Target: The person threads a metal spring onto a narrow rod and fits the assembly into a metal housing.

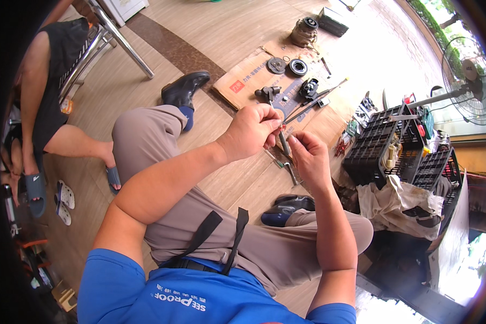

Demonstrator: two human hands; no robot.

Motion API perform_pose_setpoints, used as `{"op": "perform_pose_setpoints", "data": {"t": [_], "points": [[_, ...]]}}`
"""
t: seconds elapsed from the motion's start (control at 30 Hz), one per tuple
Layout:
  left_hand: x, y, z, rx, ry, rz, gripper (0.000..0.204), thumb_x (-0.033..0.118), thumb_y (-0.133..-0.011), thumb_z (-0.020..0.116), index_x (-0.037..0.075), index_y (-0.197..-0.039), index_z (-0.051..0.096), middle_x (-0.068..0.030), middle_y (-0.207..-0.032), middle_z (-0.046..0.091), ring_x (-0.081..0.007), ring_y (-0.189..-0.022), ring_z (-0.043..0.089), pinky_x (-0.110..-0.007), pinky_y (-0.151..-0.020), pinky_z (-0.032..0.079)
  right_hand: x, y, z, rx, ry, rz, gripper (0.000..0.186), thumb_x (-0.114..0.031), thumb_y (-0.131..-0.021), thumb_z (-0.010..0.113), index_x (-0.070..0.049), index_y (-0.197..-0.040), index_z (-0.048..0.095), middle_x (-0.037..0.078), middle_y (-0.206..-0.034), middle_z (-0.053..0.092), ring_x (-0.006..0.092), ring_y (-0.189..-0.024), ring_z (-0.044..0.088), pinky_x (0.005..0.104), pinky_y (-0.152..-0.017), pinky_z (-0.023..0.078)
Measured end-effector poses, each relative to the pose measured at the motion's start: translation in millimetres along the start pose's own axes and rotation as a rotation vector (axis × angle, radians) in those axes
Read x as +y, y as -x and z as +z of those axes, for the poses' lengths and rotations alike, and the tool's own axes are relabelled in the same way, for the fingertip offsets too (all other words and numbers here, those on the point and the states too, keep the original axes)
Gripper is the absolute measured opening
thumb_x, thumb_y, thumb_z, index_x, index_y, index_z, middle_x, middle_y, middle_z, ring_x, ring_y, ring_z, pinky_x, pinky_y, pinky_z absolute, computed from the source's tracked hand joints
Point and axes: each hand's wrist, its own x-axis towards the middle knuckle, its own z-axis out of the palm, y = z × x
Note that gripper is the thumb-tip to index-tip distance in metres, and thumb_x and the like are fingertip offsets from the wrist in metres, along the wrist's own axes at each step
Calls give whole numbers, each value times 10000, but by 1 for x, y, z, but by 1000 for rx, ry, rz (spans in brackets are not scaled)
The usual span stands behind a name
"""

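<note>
My left hand [254, 129] is closed in a pinch, thumb against fingers, on the end of a black cable [302, 112]. A small red bit [282, 128] shows at its fingertips. Just below and to the right, my right hand [310, 159] is also closed, thumb and fingers together beside a slim dark rod-like piece [284, 144]. What exactly sits between its fingertips is hidden. The cable leads toward a small block-shaped connector [323, 101] on the cardboard [237, 86]. Beyond my hands lie a black motor-like part [309, 88] and a dark metal fitting [268, 93].
A round disc [276, 65], a ring-shaped part [298, 67] and a motor body [305, 33] lie farther off. Black crates [364, 148] with tools and cloth stand right, near a fan [470, 75]. A metal tool [293, 173] lies below my hands. Another person's leg [81, 143] is left.
</note>
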Motion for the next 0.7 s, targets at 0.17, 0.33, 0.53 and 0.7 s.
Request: {"op": "perform_pose_setpoints", "data": {"t": [0.17, 0.33, 0.53, 0.7], "points": [[-2, -2, -2, 64, 6, 7, 120, 89, -979, 509, 19, -907, 575, -12, -730, 577, -65, -589, 539, -220, -536, 469, -5, 2, -1, -27, 15, 85, 116, -100, -952, 585, 5, -962, 632, -35, -696, 552, 19, -570, 456, 192, -493, 340], [-4, 1, 2, 69, -115, 56, 122, 86, -971, 520, 14, -897, 583, -7, -714, 575, -60, -583, 544, -216, -531, 469, -9, -1, -1, 188, 113, -45, 194, -86, -957, 562, -4, -1130, 591, 12, -723, 606, 51, -580, 540, 199, -507, 402], [-3, 5, 9, 72, -196, 80, 97, 47, -942, 539, -24, -912, 599, -40, -729, 620, -74, -579, 557, -241, -545, 482, -3, 3, 18, -56, -212, -95, 300, -102, -959, 573, 0, -1238, 529, 29, -792, 650, 78, -685, 607, 204, -610, 466], [-5, 4, 8, 69, -200, 95, 101, 73, -955, 540, 3, -905, 593, -20, -730, 606, -58, -594, 559, -218, -539, 480, 4, 1, 16, 5, -111, -31, 127, -106, -945, 601, 16, -976, 622, 25, -738, 619, 71, -618, 574, 208, -551, 464]]}}
